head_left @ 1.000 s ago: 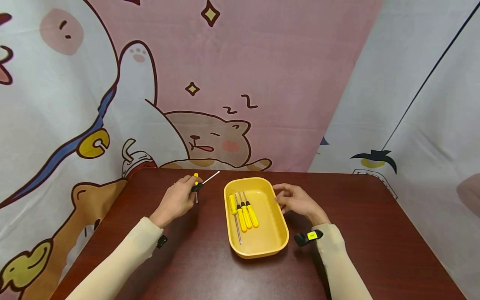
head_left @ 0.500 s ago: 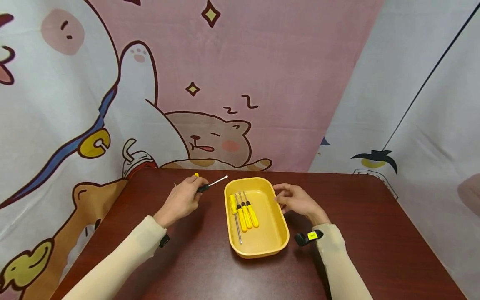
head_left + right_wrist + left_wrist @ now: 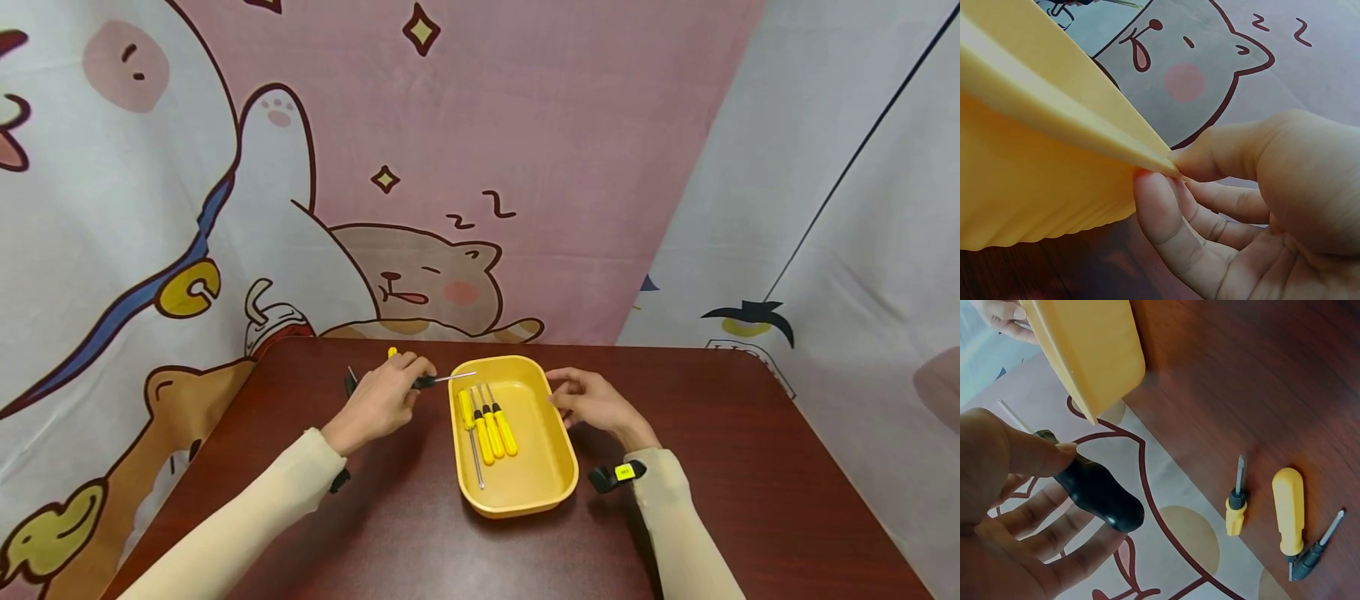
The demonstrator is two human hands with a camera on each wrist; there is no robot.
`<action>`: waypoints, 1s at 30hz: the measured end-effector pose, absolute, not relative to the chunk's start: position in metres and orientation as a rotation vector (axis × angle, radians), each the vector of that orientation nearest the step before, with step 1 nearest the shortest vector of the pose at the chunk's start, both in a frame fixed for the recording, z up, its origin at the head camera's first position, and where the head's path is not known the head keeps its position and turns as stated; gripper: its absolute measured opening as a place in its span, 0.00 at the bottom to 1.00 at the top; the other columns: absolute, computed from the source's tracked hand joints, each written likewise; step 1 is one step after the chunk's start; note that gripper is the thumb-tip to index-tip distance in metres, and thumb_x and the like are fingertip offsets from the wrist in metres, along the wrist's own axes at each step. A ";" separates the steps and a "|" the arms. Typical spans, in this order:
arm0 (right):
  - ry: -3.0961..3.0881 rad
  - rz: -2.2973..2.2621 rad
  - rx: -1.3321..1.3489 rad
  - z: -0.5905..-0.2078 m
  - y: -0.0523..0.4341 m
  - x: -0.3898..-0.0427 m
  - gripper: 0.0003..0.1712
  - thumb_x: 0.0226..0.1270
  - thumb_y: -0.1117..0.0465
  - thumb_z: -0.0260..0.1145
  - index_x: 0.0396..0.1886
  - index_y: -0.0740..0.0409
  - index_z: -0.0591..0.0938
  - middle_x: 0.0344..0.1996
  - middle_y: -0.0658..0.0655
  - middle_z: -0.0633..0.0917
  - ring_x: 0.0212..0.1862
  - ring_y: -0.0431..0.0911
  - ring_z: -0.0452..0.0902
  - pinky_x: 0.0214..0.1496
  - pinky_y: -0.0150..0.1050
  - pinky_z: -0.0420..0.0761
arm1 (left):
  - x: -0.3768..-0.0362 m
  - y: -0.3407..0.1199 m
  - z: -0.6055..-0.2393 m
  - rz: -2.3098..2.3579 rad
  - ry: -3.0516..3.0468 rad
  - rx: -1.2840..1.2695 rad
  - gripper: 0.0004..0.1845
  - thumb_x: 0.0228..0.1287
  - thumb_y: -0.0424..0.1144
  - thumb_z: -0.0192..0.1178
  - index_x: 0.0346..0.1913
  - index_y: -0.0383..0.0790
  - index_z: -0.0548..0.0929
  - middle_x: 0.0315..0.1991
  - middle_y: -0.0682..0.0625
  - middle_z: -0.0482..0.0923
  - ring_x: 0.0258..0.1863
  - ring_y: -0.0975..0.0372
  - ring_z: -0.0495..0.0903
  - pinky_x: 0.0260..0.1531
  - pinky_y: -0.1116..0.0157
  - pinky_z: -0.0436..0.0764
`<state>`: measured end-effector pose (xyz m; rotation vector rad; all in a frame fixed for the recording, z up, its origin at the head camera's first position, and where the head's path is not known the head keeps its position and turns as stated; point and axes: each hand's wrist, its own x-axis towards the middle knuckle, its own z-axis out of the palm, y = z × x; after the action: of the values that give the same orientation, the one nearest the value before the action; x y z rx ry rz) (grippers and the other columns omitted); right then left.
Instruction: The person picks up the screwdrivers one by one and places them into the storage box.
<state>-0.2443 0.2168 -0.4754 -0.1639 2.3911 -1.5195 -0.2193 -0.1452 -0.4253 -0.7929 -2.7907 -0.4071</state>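
Note:
My left hand (image 3: 405, 383) grips a black-handled screwdriver (image 3: 438, 380); its metal shaft points right and reaches over the left rim of the yellow tray (image 3: 542, 467). In the left wrist view the thumb and fingers (image 3: 1047, 456) wrap the black handle (image 3: 1100, 494). Three yellow-handled screwdrivers (image 3: 487, 425) lie side by side in the tray. My right hand (image 3: 566, 398) holds the tray's right rim, pinching the edge (image 3: 1163, 164) between thumb and fingers (image 3: 1160, 219).
On the dark wooden table (image 3: 720, 467) behind my left hand lie loose screwdrivers: a small yellow one (image 3: 1235, 503), a larger yellow one (image 3: 1288, 509) and a small black one (image 3: 1315, 547). A cartoon-print cloth (image 3: 420, 208) hangs along the table's far edge.
My left hand has carried the black-handled screwdriver rightward toward the tray, and its shaft has levelled and now crosses the rim. The right hand has stayed on the tray's edge.

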 end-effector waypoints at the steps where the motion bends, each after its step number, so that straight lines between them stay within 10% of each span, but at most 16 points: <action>1: 2.392 -1.520 -0.166 -0.475 0.217 -0.244 0.29 0.69 0.62 0.68 0.69 0.58 0.74 0.40 0.63 0.85 0.30 0.51 0.83 0.36 0.41 0.90 | -0.219 -0.144 -0.425 -0.403 -2.788 -0.809 0.23 0.57 0.24 0.67 0.54 0.48 0.81 0.48 0.53 0.81 0.42 0.60 0.78 0.31 0.66 0.81; 30: 2.387 -1.528 -0.151 -0.478 0.217 -0.247 0.29 0.68 0.62 0.69 0.68 0.57 0.75 0.39 0.63 0.85 0.30 0.51 0.83 0.36 0.42 0.90 | -0.229 -0.106 -0.422 -0.280 -2.794 -1.075 0.24 0.56 0.24 0.68 0.53 0.51 0.82 0.47 0.54 0.79 0.45 0.61 0.73 0.44 0.64 0.81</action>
<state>-0.2469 0.2169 -0.4784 -0.1508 2.3875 -1.5284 -0.2293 -0.1062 -0.4221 -1.0747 -2.7936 -0.2800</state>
